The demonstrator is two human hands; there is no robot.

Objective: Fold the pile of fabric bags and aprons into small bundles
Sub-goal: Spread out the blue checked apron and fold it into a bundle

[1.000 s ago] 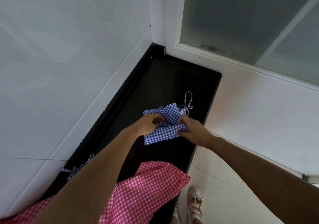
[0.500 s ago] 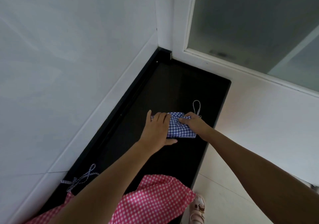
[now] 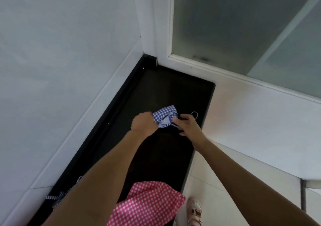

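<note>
A small blue-and-white checked fabric bundle [image 3: 165, 116] is lifted off the black counter [image 3: 156, 156] near its far end. My left hand [image 3: 143, 124] grips the bundle's left side with curled fingers. My right hand [image 3: 188, 125] is at the bundle's right side, thumb touching the cloth and fingers spread. The bundle's striped cord loop [image 3: 194, 114] lies on the counter just beyond my right hand. A pink-and-white checked cloth [image 3: 147, 205] lies on the near end of the counter, partly under my left forearm.
White tiled walls close the counter on the left and at the far end. A frosted glass pane [image 3: 234, 25] in a white frame stands at the back right. A blue striped cord [image 3: 60, 196] lies by the left wall. A shoe [image 3: 194, 210] shows on the floor.
The blue bundle lay pressed flat on the counter under both hands. Now my left hand has gathered and raised it, and my right hand's fingers have spread beside it.
</note>
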